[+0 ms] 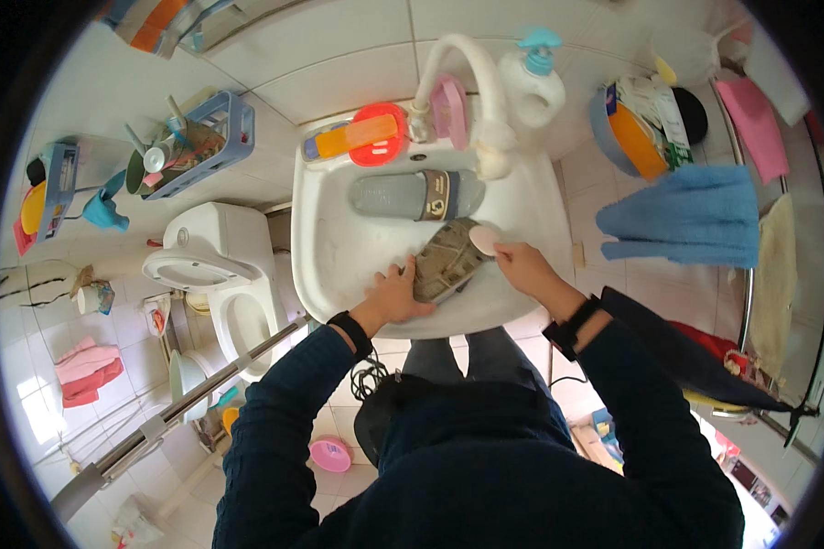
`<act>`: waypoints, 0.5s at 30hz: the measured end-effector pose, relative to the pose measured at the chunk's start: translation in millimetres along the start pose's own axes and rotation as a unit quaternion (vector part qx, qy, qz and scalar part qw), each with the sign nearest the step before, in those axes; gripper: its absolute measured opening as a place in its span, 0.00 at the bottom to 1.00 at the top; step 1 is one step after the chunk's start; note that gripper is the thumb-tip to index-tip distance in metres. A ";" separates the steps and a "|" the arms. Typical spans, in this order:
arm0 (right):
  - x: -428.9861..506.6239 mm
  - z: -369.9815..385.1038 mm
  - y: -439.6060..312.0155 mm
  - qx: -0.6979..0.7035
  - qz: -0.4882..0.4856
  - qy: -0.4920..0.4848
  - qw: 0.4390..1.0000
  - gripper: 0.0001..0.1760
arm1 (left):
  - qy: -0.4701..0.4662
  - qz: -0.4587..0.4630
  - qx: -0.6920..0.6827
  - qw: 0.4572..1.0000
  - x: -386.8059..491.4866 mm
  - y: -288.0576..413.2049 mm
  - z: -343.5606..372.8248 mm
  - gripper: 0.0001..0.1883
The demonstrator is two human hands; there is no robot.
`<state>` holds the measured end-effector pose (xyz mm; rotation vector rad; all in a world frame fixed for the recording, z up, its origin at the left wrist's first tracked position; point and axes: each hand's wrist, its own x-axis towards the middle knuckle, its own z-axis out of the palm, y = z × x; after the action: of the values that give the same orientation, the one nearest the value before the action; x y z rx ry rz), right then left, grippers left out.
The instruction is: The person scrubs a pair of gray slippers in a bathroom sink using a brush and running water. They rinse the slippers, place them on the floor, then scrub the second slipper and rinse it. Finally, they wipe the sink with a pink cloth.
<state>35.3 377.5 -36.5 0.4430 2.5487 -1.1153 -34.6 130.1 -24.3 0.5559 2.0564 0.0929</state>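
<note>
An overturned slipper (447, 262) lies slantwise in the white washbasin (329, 261), its brownish, dirty-looking treaded sole facing up. My left hand (399, 295) grips its near left side, fingers spread along the edge. In my right hand (527, 271) is a pale pink oval tool (484, 240), possibly a brush, pinched at its near end. The tool is over the far right end of the sole; its underside is hidden. Behind, a grey slipper (388, 195) with a dark printed strap rests right side up across the basin.
A white curved faucet (494, 89) arches over the basin. On the back rim are a red round dish (377, 147), an orange-topped brush (357, 136) and a pink soap holder (449, 110). A pump bottle (534, 89) stands at the right. A metal rail (199, 398) runs lower left.
</note>
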 end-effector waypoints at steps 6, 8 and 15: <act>24.4 -14.1 -6.2 -0.007 0.034 -0.084 0.996 0.15 | 0.001 -0.031 -0.006 1.000 -2.0 8.3 -1.8 0.61; 17.5 -16.7 -2.5 0.011 0.178 -0.115 0.977 0.15 | 0.000 -0.042 -0.008 0.999 -3.7 8.2 -4.1 0.61; 29.5 -6.0 -8.0 0.006 0.053 -0.069 0.996 0.15 | 0.001 -0.053 -0.005 0.999 -5.4 14.3 -11.0 0.61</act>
<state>4.5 381.2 -39.6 0.4816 2.3720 -1.0836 -36.5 142.3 -10.1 0.4398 2.0815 0.0411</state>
